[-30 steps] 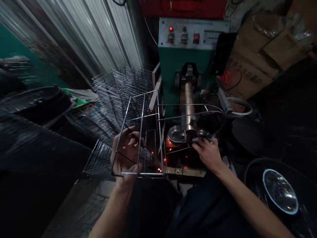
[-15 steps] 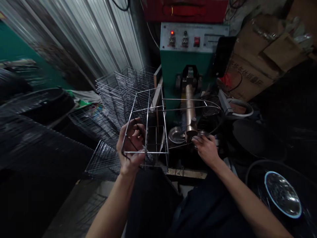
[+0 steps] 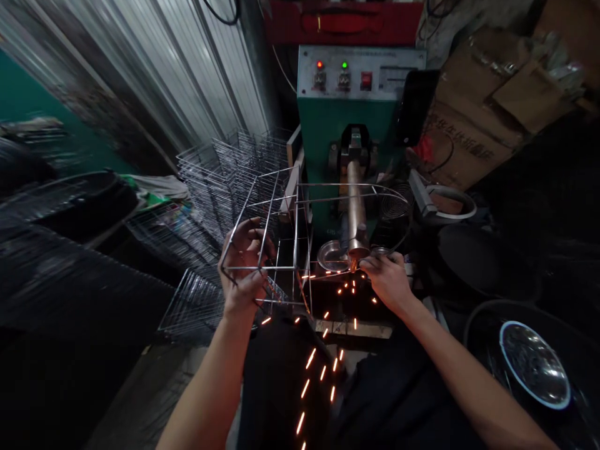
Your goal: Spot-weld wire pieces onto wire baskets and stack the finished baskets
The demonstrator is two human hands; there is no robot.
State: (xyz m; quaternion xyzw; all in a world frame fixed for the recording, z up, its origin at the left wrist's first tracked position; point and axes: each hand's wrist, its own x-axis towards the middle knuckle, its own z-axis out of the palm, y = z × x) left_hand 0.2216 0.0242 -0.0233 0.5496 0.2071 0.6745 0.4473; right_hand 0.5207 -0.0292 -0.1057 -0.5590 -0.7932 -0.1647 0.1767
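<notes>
A wire rack (image 3: 296, 234) of thin metal rods hangs in front of the green spot welder (image 3: 323, 137). My left hand (image 3: 244, 262) is closed round the rack's left side, fingers behind the rods and thumb in front. By the tip of the welder's copper-coloured electrode arm (image 3: 356, 212), my right hand (image 3: 387, 278) pinches the rack's wire at its right end. Orange sparks (image 3: 327, 314) spray from under the tip and fall toward my lap. Red and green lamps glow on the control panel (image 3: 360, 72). The wire inside my right fingers is mostly hidden.
Stacked wire racks (image 3: 229, 181) stand at the left, beside a corrugated metal sheet (image 3: 206, 75). A small metal dish (image 3: 332, 255) sits behind the electrode tip. At right are cardboard boxes (image 3: 469, 131), a dark round pan (image 3: 482, 262) and a shiny bowl (image 3: 534, 362).
Sparks have appeared at the electrode tip and the green lamp has lit. The rack's left part has tilted, its lower front corner shifting left and up. Both hands keep their hold.
</notes>
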